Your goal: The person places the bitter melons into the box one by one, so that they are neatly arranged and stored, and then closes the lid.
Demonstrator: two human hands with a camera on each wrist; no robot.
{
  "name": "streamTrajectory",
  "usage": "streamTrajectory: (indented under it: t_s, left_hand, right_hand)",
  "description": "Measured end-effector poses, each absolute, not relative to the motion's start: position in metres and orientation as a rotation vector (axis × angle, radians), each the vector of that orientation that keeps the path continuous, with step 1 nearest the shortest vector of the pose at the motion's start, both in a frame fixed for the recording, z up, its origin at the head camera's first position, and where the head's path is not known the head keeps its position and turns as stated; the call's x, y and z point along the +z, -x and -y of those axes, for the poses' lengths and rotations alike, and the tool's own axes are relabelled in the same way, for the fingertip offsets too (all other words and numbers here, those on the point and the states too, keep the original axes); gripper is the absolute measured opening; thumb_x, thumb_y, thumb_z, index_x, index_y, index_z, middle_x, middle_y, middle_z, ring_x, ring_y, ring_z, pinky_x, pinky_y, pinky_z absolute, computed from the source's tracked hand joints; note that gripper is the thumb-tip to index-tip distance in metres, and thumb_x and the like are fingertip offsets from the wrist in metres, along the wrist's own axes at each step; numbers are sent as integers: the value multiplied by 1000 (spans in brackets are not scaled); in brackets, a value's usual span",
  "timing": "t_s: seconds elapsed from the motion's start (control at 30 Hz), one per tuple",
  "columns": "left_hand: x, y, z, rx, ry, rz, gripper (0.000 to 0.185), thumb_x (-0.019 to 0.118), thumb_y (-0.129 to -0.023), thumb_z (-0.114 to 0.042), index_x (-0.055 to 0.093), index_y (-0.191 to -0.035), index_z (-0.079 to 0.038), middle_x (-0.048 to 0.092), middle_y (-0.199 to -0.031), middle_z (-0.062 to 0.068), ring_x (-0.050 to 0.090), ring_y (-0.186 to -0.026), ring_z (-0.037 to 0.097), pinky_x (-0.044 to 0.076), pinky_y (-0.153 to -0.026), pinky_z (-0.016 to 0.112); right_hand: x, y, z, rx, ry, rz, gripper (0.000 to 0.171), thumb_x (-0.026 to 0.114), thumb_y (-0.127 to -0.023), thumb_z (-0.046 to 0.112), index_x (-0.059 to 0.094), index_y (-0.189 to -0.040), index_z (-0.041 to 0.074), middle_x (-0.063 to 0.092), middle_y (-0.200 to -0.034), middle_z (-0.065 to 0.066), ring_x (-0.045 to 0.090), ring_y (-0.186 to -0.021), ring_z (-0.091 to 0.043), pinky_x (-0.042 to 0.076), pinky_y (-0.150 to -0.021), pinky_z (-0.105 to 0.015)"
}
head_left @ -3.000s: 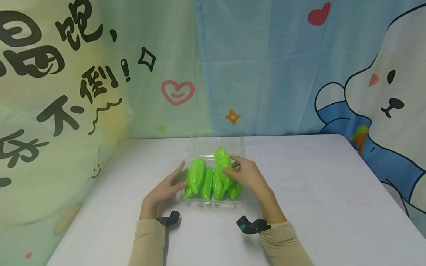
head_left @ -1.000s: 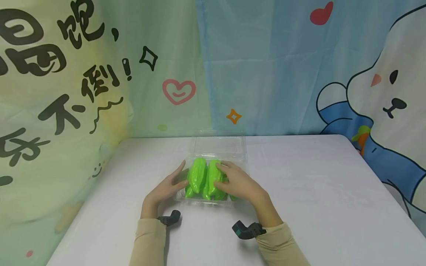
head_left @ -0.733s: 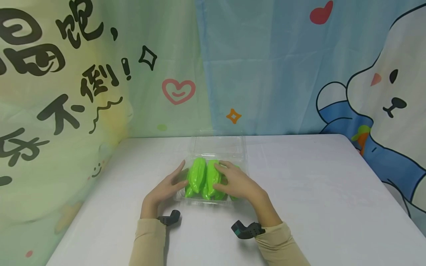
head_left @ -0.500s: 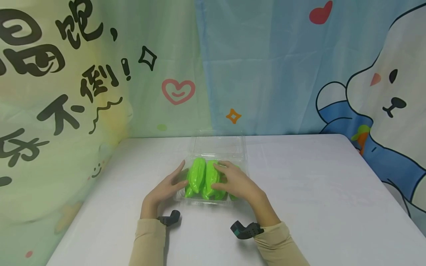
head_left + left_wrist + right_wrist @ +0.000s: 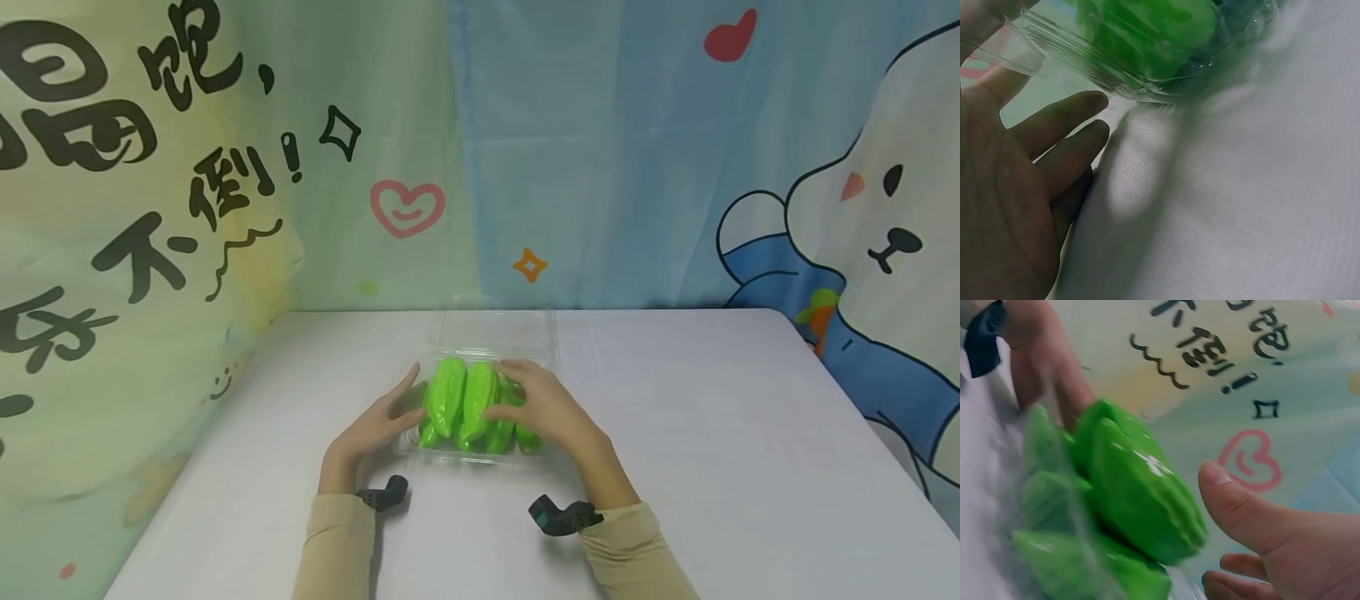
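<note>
Several glossy green ridged pieces shaped like bitter melons [image 5: 447, 398] lie in a clear plastic clamshell box [image 5: 495, 332], its lid laid back. Two rest on top of the others; the right one of these [image 5: 478, 404] stands beside my right hand [image 5: 553, 408]. In the right wrist view the thumb [image 5: 1229, 503] is apart from the green piece [image 5: 1141, 481], and the hand holds nothing. My left hand [image 5: 373, 431] is spread at the box's left side. In the left wrist view its fingers [image 5: 1066, 122] are extended near the plastic wall; exact contact is unclear.
A white-covered table [image 5: 690, 417] supports the box. Behind it hangs a printed curtain [image 5: 600, 167] with hearts, writing and a cartoon bear [image 5: 885, 242]. A dark wrist camera [image 5: 566, 515] sits on each forearm.
The right hand first gripped a green piece tilted up at the right, then laid it beside the left top piece. Now its fingers have drawn off to the right. The left hand stays put.
</note>
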State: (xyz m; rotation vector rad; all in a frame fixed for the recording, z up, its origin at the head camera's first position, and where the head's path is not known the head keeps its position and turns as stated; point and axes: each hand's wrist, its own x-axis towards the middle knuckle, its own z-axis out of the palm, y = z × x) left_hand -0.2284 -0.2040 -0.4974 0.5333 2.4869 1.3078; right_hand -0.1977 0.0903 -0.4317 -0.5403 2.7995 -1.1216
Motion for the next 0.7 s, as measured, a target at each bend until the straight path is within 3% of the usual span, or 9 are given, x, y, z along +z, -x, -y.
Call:
streamTrajectory:
  t_s: [0.2, 0.43, 0.7]
  left_hand:
    - [-497, 231, 203, 1303, -513, -2480, 78, 57, -92, -46, 11, -153, -32, 23, -158, 4, 10, -148, 26, 10, -119, 55]
    - [-495, 234, 200, 1301, -527, -2478, 78, 58, -91, -47, 11, -153, -34, 22, -158, 1, 10, -148, 23, 10, -119, 53]
    - [-499, 229, 205, 1318, -517, -2478, 79, 59, -91, -42, 11, -153, -32, 21, -159, 1, 10, -148, 25, 9, -119, 53]
  right_hand:
    - [-431, 206, -123, -1333, 442, -2786, 73, 71, -85, 36, 38, -146, 11, 39, -149, -13, 45, -131, -35, 44, -105, -44]
    - [-437, 220, -163, -1485, 152, -2794, 81, 63, -86, 51, 30, -150, 14, 31, -153, -14, 39, -136, -34, 43, -106, -44]
    - [-462, 252, -179, -1501, 20, -2691, 84, 55, -90, 56, 24, -151, 7, 34, -153, -15, 40, -136, -35, 41, -107, -48]
